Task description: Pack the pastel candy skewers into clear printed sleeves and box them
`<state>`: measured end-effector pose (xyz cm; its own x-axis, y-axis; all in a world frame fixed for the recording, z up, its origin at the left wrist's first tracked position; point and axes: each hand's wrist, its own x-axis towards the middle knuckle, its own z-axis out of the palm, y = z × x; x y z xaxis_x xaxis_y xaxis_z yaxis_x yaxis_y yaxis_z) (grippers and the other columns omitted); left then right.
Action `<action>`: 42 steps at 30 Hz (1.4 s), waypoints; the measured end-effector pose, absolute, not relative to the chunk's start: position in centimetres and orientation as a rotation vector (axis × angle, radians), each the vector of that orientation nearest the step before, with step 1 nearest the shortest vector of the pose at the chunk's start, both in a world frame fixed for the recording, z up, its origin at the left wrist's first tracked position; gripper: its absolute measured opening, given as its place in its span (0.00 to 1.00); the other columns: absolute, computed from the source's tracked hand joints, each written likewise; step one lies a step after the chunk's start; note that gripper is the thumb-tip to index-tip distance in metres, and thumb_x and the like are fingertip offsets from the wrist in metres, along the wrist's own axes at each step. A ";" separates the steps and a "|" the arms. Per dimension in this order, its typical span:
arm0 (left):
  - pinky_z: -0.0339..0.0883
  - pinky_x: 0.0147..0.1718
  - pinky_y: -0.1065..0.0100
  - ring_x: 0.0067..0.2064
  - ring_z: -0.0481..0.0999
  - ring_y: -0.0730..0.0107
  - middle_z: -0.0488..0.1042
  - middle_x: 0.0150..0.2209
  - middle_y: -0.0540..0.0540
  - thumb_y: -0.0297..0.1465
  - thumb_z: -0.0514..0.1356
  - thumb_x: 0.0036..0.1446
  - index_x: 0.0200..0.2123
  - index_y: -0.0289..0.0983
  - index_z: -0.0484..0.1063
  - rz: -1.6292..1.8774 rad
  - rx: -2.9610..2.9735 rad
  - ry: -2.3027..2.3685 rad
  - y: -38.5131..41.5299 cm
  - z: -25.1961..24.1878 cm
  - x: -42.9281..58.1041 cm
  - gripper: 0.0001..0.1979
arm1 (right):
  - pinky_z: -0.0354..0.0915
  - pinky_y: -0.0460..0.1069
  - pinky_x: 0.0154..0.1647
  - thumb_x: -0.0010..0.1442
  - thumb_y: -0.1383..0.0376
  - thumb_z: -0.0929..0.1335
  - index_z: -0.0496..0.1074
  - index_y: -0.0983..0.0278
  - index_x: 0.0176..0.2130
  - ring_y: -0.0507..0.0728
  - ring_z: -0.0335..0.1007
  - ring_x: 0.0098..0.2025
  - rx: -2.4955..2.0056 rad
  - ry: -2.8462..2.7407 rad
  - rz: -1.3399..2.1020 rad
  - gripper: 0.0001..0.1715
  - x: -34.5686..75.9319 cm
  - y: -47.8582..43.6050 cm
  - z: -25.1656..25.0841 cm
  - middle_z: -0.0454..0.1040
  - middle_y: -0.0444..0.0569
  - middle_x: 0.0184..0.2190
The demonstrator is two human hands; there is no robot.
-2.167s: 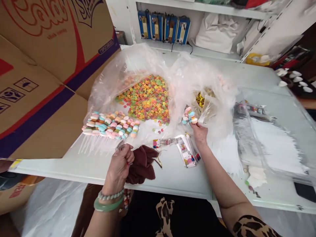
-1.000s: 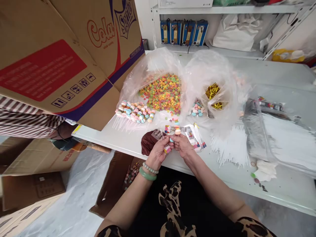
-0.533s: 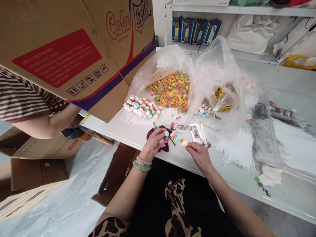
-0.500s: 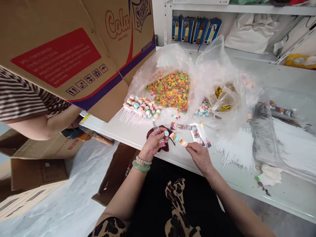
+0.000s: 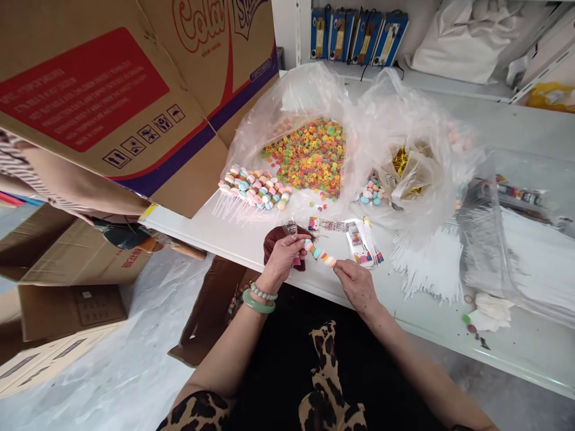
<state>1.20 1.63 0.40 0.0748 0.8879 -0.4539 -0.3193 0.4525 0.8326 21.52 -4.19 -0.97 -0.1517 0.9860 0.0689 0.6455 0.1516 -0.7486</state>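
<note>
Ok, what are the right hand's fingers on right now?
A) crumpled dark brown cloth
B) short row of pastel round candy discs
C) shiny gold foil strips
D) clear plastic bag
B: the right hand has its fingers at the end of the short row of pastel round candy discs, held up off the table.

Smooth matt candy discs (image 5: 318, 253), glossy clear plastic bag (image 5: 309, 84).

The left hand (image 5: 281, 260) and right hand (image 5: 357, 284) held a pastel candy skewer (image 5: 320, 253) over a white table (image 5: 516, 353), a plastic bag (image 5: 287, 102) of ring candies (image 5: 309, 158) just beyond it.
</note>
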 end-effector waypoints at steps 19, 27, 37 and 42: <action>0.57 0.18 0.73 0.19 0.64 0.77 0.69 0.21 0.52 0.41 0.64 0.50 0.33 0.36 0.74 1.180 0.720 1.451 0.1 -3.9 3.4 0.14 | 0.54 0.46 0.20 0.58 0.58 0.62 0.68 0.59 0.23 0.51 0.58 0.17 -1.744 -1.475 1.363 0.15 19.2 -4.6 -2.6 0.66 0.40 0.16; 0.62 0.21 0.73 0.22 0.69 0.74 0.71 0.21 0.52 0.38 0.69 0.45 0.37 0.35 0.74 1.098 0.741 1.230 0.4 -3.3 2.7 0.18 | 0.47 0.45 0.14 0.51 0.53 0.67 0.74 0.62 0.32 0.48 0.50 0.13 -1.642 -0.988 1.781 0.16 19.8 -4.2 -3.8 0.63 0.37 0.14; 0.55 0.16 0.74 0.18 0.63 0.77 0.71 0.19 0.51 0.40 0.64 0.50 0.40 0.32 0.78 1.085 0.767 1.446 0.1 -4.6 3.5 0.19 | 0.47 0.45 0.13 0.51 0.55 0.65 0.73 0.62 0.32 0.48 0.50 0.13 -1.695 -1.020 1.762 0.15 19.7 -4.3 -4.7 0.62 0.37 0.13; 0.55 0.18 0.72 0.18 0.59 0.79 0.71 0.21 0.51 0.40 0.62 0.52 0.36 0.34 0.79 1.104 0.888 1.536 -0.2 -5.1 3.8 0.16 | 0.51 0.45 0.17 0.53 0.56 0.64 0.72 0.62 0.28 0.48 0.52 0.15 -1.745 -1.130 1.667 0.13 19.3 -4.4 -4.6 0.63 0.38 0.14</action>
